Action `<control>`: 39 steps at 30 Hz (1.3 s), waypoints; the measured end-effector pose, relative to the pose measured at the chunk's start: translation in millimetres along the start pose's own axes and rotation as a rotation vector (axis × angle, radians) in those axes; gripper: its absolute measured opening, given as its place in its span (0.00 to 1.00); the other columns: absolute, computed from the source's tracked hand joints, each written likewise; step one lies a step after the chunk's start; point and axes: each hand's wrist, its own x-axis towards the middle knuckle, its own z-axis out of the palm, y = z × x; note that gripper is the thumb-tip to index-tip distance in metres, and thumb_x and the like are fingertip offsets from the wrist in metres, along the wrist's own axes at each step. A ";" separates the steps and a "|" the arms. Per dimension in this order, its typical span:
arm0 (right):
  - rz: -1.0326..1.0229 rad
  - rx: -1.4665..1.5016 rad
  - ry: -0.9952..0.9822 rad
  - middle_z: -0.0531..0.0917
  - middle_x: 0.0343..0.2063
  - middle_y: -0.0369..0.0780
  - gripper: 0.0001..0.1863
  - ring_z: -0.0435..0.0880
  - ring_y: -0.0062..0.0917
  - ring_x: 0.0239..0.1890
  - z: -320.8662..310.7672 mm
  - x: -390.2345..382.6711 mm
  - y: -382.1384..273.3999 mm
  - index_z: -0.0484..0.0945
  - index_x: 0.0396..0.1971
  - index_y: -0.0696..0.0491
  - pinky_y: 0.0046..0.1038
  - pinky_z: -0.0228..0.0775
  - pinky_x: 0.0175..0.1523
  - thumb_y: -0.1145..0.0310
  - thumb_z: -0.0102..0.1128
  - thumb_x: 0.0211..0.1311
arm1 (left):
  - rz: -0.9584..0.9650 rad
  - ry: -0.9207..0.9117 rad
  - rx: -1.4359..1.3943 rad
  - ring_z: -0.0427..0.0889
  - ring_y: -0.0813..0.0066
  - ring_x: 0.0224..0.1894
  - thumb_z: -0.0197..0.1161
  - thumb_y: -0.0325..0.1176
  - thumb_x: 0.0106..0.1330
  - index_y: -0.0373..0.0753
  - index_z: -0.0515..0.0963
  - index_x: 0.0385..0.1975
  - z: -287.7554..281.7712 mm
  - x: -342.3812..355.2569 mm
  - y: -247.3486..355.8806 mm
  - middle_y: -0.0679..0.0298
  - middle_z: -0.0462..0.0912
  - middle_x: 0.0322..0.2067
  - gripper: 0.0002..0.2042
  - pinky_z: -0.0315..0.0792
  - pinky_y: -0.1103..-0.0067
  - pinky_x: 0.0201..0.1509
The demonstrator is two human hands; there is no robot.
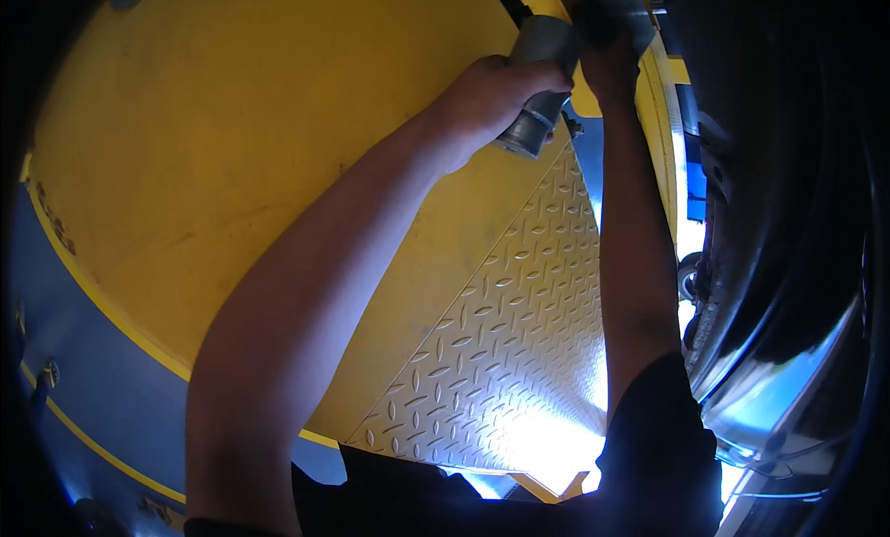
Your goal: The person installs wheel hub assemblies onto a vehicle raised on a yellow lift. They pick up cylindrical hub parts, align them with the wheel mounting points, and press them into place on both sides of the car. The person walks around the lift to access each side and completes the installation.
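Raised in front of me, my left hand (505, 92) is wrapped around a grey cylindrical metal piece (526, 134) with a ringed lower end. Its upper part leans toward a dark grey rounded body (616, 8); whether the two are joined cannot be told. My right hand (610, 69) reaches up against the underside of that dark body, beside the left one. Its fingers look curled, but shadow hides most of them and what lies inside them. Behind both hands is a large yellow panel (278, 101).
Below the hands slopes a diamond-tread metal plate (491, 333), with strong glare at its lower end. A blue-grey surface with yellow edging (102, 342) curves along the left. Close on the right stands a large dark, shiny curved part (788, 259). A small bolt (575, 127) sticks out near the plate's top.
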 end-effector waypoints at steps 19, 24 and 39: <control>0.700 1.220 0.209 0.76 0.56 0.36 0.33 0.73 0.29 0.54 -114.5 -147.1 -22.5 0.70 0.65 0.41 0.43 0.64 0.58 0.41 0.65 0.65 | 0.621 0.039 1.110 0.84 0.56 0.54 0.71 0.46 0.61 0.35 0.77 0.58 67.7 137.3 71.2 0.50 0.83 0.55 0.28 0.78 0.66 0.60; 0.673 1.157 0.260 0.74 0.60 0.38 0.33 0.71 0.29 0.61 -118.5 -166.2 9.8 0.70 0.67 0.42 0.46 0.59 0.63 0.44 0.64 0.66 | 0.381 -0.029 0.865 0.80 0.50 0.60 0.83 0.41 0.51 0.35 0.70 0.64 53.0 204.6 75.2 0.46 0.79 0.60 0.41 0.74 0.66 0.67; 0.303 1.057 0.358 0.74 0.62 0.40 0.31 0.69 0.32 0.68 -135.2 -115.0 -19.2 0.71 0.68 0.46 0.47 0.57 0.73 0.54 0.64 0.69 | 0.632 -0.052 1.133 0.76 0.52 0.66 0.80 0.54 0.50 0.35 0.67 0.68 31.0 232.2 47.9 0.46 0.77 0.63 0.47 0.69 0.67 0.70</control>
